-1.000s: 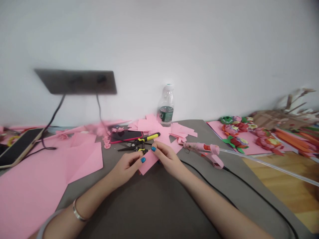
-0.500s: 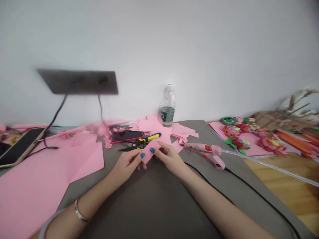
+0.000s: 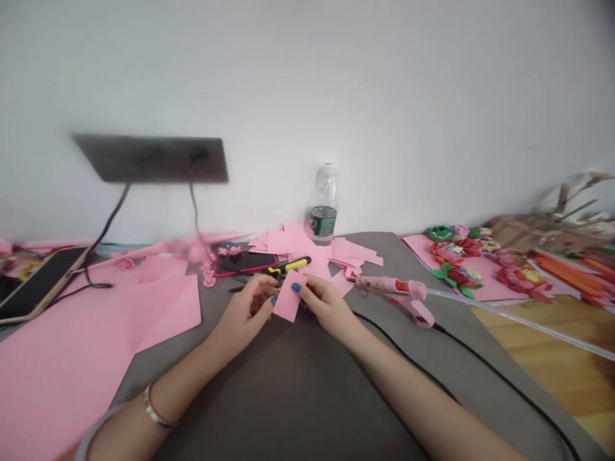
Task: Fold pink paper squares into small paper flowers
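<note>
A small rectangle of pink craft paper [image 3: 289, 304] is held up above the grey mat [image 3: 273, 390]. My right hand [image 3: 327, 304] pinches it, with the thumb on its face and the fingers behind it. At the left edge of the paper, my left hand [image 3: 250, 307] has its thumb tip against it and its fingers curled; the contact behind is hidden. Just beyond the hands lie scissors with yellow and black handles [image 3: 294, 264], partly covered by the left hand and the paper.
A pink glue gun [image 3: 394, 286] with a clear glue stick lies at right. A bottle [image 3: 324, 211] stands by the wall among pink paper pieces [image 3: 355, 250]. A phone [image 3: 250, 261] lies behind the scissors, large pink sheets [image 3: 62, 358] left, paper flowers [image 3: 461, 275] far right.
The paper rectangle has turned more upright and now shows more of its face. My left thumb has slid off its face to its edge, and the left fingers have curled.
</note>
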`<control>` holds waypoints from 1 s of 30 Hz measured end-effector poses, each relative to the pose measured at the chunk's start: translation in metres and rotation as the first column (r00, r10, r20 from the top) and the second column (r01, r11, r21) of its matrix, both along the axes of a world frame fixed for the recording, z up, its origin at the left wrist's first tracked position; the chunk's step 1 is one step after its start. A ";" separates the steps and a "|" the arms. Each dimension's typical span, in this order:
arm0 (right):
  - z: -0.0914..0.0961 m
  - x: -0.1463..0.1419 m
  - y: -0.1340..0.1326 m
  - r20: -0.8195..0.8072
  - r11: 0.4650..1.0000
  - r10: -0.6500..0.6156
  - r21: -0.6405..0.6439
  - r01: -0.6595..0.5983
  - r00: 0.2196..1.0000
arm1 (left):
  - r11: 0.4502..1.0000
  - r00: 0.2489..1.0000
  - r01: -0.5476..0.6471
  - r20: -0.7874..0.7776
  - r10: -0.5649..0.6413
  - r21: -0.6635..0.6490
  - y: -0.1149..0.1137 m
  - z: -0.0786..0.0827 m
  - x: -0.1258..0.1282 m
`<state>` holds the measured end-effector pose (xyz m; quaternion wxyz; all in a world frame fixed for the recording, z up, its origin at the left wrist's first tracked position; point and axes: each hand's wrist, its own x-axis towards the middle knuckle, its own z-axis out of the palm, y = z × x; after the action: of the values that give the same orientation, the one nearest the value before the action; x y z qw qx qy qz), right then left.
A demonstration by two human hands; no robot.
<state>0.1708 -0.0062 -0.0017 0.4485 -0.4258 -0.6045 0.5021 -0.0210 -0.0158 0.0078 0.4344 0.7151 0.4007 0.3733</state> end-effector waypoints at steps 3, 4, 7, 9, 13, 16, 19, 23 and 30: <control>0.002 -0.002 -0.002 0.052 0.997 -0.037 0.065 0.033 0.998 | 0.994 0.999 0.043 -0.014 -0.042 0.098 -0.002 0.001 -0.002; 0.002 -0.002 -0.003 0.069 0.997 -0.043 0.072 0.039 0.997 | 0.989 0.998 0.059 -0.040 -0.054 0.136 -0.003 0.001 -0.002; 0.001 -0.002 -0.003 0.093 0.996 -0.062 0.070 0.055 0.994 | 0.971 0.989 0.085 -0.135 -0.056 0.223 -0.003 0.001 -0.002; 0.000 -0.001 -0.003 0.101 0.997 -0.062 0.060 0.056 0.993 | 0.961 0.982 0.078 -0.189 -0.028 0.264 -0.003 0.001 -0.001; 0.000 -0.003 -0.004 0.073 0.998 -0.029 0.053 0.025 0.997 | 0.952 0.976 0.044 -0.214 0.024 0.304 -0.001 -0.001 0.002; 0.002 -0.004 -0.005 0.046 0.999 -0.020 0.051 0.018 0.999 | 0.959 0.980 0.057 -0.201 0.000 0.279 -0.001 -0.001 0.001; 0.004 -0.005 -0.007 0.059 0.999 -0.012 0.050 0.009 0.998 | 0.969 0.976 0.067 -0.217 -0.014 0.238 -0.004 -0.002 0.000; 0.006 -0.007 -0.011 0.108 0.999 0.009 0.040 -0.014 0.994 | 0.981 0.960 0.063 -0.280 -0.009 0.182 -0.006 -0.001 0.001; 0.009 -0.008 -0.011 0.043 0.999 0.046 0.023 -0.047 0.998 | 0.987 0.988 0.123 -0.086 -0.131 -0.101 -0.005 0.000 0.007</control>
<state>0.1630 -0.0171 0.0072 0.4290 -0.4164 -0.6297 0.4960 -0.0142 -0.0209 0.0080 0.4722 0.7340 0.3913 0.2918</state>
